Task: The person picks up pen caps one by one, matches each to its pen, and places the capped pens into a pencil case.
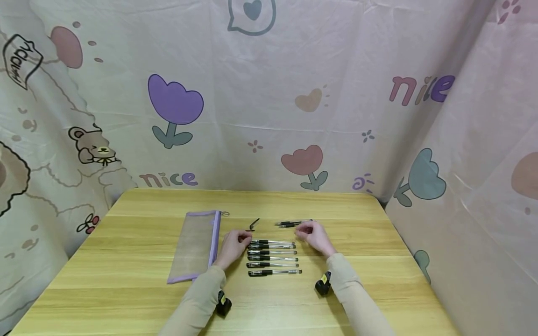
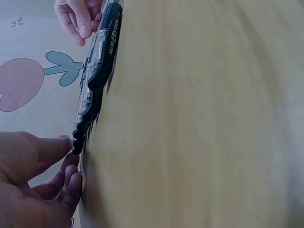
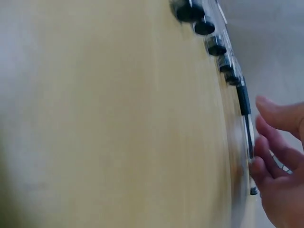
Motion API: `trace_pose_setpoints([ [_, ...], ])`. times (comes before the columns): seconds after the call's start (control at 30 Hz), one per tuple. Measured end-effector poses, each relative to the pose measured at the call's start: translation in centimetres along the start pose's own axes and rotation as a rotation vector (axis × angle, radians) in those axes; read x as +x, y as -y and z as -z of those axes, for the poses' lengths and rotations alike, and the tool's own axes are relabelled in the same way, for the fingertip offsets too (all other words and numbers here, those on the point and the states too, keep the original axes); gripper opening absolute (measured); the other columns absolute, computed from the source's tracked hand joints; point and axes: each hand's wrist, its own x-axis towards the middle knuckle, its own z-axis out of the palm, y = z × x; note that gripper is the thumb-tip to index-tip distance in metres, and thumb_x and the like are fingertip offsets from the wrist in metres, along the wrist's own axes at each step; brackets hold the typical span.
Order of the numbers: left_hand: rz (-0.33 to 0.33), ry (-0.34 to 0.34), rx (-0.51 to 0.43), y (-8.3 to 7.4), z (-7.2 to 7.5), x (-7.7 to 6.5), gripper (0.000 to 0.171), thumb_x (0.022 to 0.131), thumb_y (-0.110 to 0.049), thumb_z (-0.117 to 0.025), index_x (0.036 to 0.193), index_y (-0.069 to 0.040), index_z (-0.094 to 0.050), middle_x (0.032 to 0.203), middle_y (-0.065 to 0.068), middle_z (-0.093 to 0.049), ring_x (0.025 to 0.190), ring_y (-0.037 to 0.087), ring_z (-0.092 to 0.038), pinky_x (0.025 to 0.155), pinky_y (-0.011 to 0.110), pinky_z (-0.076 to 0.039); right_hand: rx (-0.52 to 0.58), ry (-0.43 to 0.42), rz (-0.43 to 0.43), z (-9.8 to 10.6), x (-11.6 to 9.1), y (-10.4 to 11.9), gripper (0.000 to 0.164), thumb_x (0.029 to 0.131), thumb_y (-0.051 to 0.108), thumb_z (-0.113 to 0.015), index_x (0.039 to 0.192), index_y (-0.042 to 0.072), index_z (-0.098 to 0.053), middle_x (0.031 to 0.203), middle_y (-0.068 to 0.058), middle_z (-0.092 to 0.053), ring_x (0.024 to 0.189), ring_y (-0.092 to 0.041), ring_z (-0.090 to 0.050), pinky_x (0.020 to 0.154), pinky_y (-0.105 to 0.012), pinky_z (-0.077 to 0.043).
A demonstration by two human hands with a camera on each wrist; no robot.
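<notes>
Several gel pens (image 1: 273, 264) with black caps and clear barrels lie side by side in a row on the table. At the row's far left end, my left hand (image 1: 233, 247) pinches the cap end of the farthest pen (image 1: 273, 241) between thumb and finger. My right hand (image 1: 316, 237) is beyond the row's right end, beside more black pens (image 1: 290, 224). In the right wrist view its thumb and fingers stand apart, the fingertips near a pen with a black grip (image 3: 243, 99). Whether they touch it is unclear.
A mesh zip pouch (image 1: 195, 242) with purple edging lies flat left of my left hand. Small thin black pieces (image 1: 253, 225) lie behind that hand. The wooden table (image 1: 105, 280) is backed by a printed curtain (image 1: 252, 93).
</notes>
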Motion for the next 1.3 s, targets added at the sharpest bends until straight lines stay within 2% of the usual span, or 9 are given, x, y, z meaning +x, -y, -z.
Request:
trace_pose_setpoints([
  [0.17, -0.014, -0.016, -0.035, 0.1, 0.1, -0.1, 0.016, 0.093, -0.006, -0.069, 0.106, 0.0, -0.076, 0.095, 0.012, -0.075, 0.076, 0.013, -0.06, 0.068, 0.024, -0.049, -0.018, -0.109, -0.022, 0.2, 0.6, -0.1, 0.015, 0.088, 0.004, -0.075, 0.103, 0.001, -0.076, 0.095, -0.012, -0.069, 0.083, -0.015, -0.058, 0.074, -0.023, -0.047],
  [0.3, -0.02, -0.032, -0.064, 0.0, 0.2, -0.1, 0.017, 0.092, -0.004, -0.069, 0.107, 0.003, -0.074, 0.092, 0.013, -0.074, 0.074, 0.013, -0.058, 0.065, 0.02, -0.047, -0.029, -0.133, -0.036, 0.3, 1.0, -0.4, 0.016, 0.087, 0.004, -0.075, 0.103, 0.003, -0.076, 0.101, -0.013, -0.068, 0.091, -0.02, -0.061, 0.082, -0.03, -0.049],
  [0.47, -0.014, -0.044, -0.097, -0.1, 0.5, -0.1, 0.021, 0.092, -0.004, -0.069, 0.111, 0.004, -0.072, 0.092, 0.013, -0.073, 0.075, 0.013, -0.058, 0.065, 0.019, -0.047, -0.054, -0.158, -0.054, 0.5, 1.5, -0.8, 0.015, 0.085, 0.003, -0.077, 0.1, 0.003, -0.077, 0.103, -0.015, -0.066, 0.093, -0.024, -0.06, 0.082, -0.033, -0.049],
  [0.8, -0.042, -0.094, -0.093, 0.2, 0.7, -0.2, 0.019, 0.091, -0.002, -0.069, 0.109, 0.001, -0.073, 0.098, 0.014, -0.074, 0.082, 0.016, -0.061, 0.074, 0.022, -0.05, -0.101, -0.166, -0.037, 0.4, 2.1, -1.3, 0.013, 0.083, 0.003, -0.079, 0.096, 0.004, -0.078, 0.095, -0.013, -0.066, 0.087, -0.022, -0.057, 0.077, -0.029, -0.044],
  [1.3, -0.042, -0.084, -0.074, 0.6, 0.7, -0.5, 0.021, 0.09, 0.0, -0.07, 0.11, 0.002, -0.073, 0.099, 0.015, -0.074, 0.08, 0.015, -0.063, 0.073, 0.023, -0.052, -0.103, -0.169, -0.055, 0.4, 2.0, -1.1, 0.013, 0.082, 0.002, -0.08, 0.095, 0.006, -0.078, 0.096, -0.012, -0.066, 0.087, -0.021, -0.056, 0.077, -0.03, -0.043],
])
